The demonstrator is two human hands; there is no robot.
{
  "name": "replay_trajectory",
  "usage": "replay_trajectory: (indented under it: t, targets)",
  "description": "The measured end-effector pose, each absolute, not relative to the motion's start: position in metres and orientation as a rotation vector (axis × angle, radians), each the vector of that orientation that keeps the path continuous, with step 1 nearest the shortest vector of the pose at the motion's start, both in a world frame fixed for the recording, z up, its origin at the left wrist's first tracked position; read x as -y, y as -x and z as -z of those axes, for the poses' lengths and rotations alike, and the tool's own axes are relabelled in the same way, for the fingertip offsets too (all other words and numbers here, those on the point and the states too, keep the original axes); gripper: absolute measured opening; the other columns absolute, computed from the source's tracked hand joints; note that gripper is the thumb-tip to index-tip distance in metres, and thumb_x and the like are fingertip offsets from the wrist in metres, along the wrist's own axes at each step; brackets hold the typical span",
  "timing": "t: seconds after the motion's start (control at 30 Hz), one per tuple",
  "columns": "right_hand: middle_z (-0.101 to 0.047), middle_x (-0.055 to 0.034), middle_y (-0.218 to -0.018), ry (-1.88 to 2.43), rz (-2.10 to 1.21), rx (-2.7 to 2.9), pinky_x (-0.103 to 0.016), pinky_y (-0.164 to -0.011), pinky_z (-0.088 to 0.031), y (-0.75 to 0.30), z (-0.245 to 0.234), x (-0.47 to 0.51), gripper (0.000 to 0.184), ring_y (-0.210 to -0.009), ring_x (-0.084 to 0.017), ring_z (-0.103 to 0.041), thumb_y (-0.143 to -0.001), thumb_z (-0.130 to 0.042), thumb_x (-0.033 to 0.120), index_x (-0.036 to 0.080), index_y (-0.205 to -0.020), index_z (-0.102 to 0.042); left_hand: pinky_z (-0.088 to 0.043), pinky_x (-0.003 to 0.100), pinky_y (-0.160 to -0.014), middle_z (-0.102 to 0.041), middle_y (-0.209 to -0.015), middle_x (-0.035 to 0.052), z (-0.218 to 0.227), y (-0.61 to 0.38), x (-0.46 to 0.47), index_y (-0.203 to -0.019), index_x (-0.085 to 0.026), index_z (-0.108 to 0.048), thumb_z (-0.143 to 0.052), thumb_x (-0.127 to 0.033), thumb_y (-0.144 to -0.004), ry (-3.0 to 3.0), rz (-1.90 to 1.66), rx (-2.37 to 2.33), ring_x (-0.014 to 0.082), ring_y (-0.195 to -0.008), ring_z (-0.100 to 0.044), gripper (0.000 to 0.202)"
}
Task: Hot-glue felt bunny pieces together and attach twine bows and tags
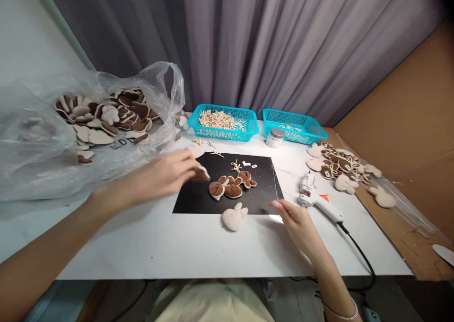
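Observation:
My left hand [173,173] is over the left edge of a black mat [191,201], slightly blurred. Its closed fingers grip a small cream-edged plush piece [201,170], mostly hidden by them. At the mat's front right corner, my right hand [294,222] is pinched; whatever it holds is too small to make out. Three brown bunny-shaped plush pieces [233,189] lie together on the mat. A cream bunny piece [233,218] rests across its front edge. Behind them are cord bows [236,166] and small white labels [254,166].
A white glue gun [319,201] lies right of the mat, its cable running off the front edge. Finished-looking bunnies with bows [338,163] are heaped beyond it. Two blue baskets [250,134] and a jar [275,137] stand behind. A plastic bag [31,147] of bunny pieces fills the left.

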State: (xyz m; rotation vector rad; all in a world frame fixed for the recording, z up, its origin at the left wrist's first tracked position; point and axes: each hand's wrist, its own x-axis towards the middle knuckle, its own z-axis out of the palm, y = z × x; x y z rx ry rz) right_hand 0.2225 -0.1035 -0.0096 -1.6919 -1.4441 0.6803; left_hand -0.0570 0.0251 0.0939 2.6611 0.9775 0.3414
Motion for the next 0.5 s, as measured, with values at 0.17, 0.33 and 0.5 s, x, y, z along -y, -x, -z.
replay_trajectory:
  t: [0.17, 0.33, 0.5]
  targets:
    - [-0.028, 0.0057, -0.048, 1.69, -0.856, 1.237, -0.023, -0.042, -0.021, -0.229, 0.009, 0.112, 0.054, -0.045, -0.011, -0.028, -0.085, -0.042, 0.057, 0.013, -0.107, -0.065, -0.041, 0.025, -0.074, -0.058, -0.09, 0.0045, -0.074, 0.0, 0.048, -0.096, -0.019, -0.058, -0.041, -0.014, -0.089, -2.432, 0.046, -0.231, 0.0161, -0.083, -0.054, 0.019]
    - [-0.017, 0.0078, -0.052, 1.622, -0.982, 1.061, -0.023, -0.042, -0.014, -0.231, 0.008, 0.117, 0.059, -0.045, -0.009, -0.019, -0.084, -0.043, 0.058, 0.01, -0.114, -0.06, -0.039, 0.025, -0.072, -0.053, -0.097, 0.0065, -0.033, -0.032, 0.018, -0.104, -0.018, -0.055, -0.038, -0.017, -0.091, -2.509, 0.078, -0.313, 0.0168, -0.084, -0.051, 0.021]
    - [-0.02, 0.0066, -0.052, 1.609, -0.978, 1.161, -0.023, -0.042, -0.014, -0.227, 0.008, 0.115, 0.052, -0.047, -0.009, -0.02, -0.086, -0.043, 0.055, 0.012, -0.105, -0.064, -0.033, 0.024, -0.058, -0.053, -0.091, 0.0035, -0.037, -0.055, -0.031, -0.101, -0.023, -0.06, -0.045, -0.006, -0.082, -2.717, 0.19, -0.133, 0.0145, -0.075, -0.051, 0.029]
